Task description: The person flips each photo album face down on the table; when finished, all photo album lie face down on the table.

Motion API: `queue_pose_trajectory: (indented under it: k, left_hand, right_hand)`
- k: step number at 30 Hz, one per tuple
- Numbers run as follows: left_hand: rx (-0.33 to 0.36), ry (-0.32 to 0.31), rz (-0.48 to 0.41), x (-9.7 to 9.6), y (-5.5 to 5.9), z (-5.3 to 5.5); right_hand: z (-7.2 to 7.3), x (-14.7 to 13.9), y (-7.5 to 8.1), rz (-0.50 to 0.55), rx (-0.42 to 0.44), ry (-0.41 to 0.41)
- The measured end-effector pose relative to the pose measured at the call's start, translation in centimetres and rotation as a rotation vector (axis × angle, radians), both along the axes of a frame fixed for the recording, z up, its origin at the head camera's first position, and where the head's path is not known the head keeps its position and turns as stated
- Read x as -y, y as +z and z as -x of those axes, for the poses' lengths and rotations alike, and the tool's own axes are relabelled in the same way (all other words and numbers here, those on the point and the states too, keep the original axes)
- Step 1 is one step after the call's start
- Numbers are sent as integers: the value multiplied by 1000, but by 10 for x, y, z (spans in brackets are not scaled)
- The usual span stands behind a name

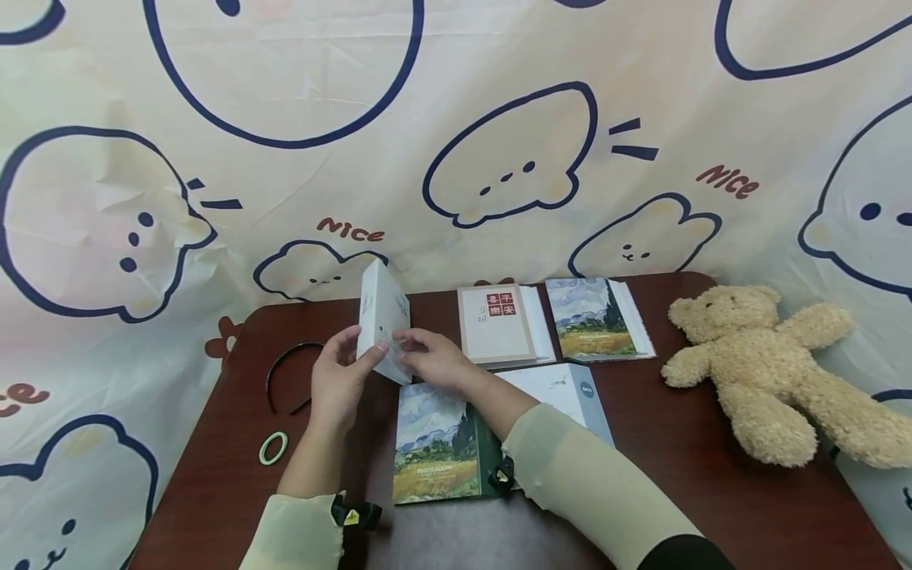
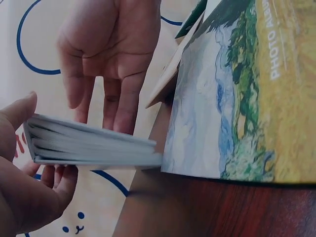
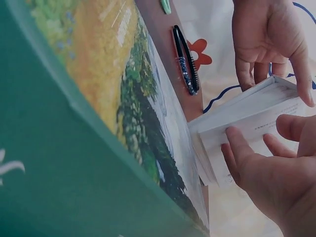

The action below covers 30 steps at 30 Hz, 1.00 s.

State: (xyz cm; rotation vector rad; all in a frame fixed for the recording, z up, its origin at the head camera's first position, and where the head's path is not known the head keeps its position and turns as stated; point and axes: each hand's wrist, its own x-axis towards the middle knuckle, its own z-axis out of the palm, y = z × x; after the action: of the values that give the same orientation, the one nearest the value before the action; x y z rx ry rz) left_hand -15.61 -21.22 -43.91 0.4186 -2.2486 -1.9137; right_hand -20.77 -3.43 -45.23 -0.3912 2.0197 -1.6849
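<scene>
My left fingers [image 1: 370, 359] grip the white album [image 1: 389, 305] upright, just beyond the green-spined album [image 1: 436, 443]; my right fingers [image 1: 420, 340], loosely extended, touch it. Probably light, stiff-covered: I'd hold its spine [image 1: 369, 305].

The person's left forearm [image 1: 313, 463] is slanting forward and slightly right, while the right forearm [image 1: 507, 408] is crossing diagonally from the lower right. The left hand [image 1: 339, 372] is gripping, its thumb lying opposite the curled fingers. The right hand [image 1: 436, 360] is facing it from close by, pointing leftward; its fingers [image 3: 237, 140] are spreading loosely and touching lightly, the thumb standing apart from the index finger.
</scene>
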Motion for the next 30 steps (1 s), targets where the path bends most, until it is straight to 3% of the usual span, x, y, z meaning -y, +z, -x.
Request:
queue_pose_trajectory:
  k: [6, 12, 22, 30]
  left_hand:
    - [-21, -17, -12, -5, 2, 2]
    - [-14, -54, -10, -11, 4, 1]
    - [-40, -95, 54, -18, -4, 2]
    - [-79, -179, 68, -26, -13, 6]
  right_hand:
    - [1, 0, -3, 184, 122, 3]
    - [3, -3, -4, 205, 145, -13]
    - [6, -13, -2, 267, 161, -60]
    - [7, -26, 1, 280, 146, -94]
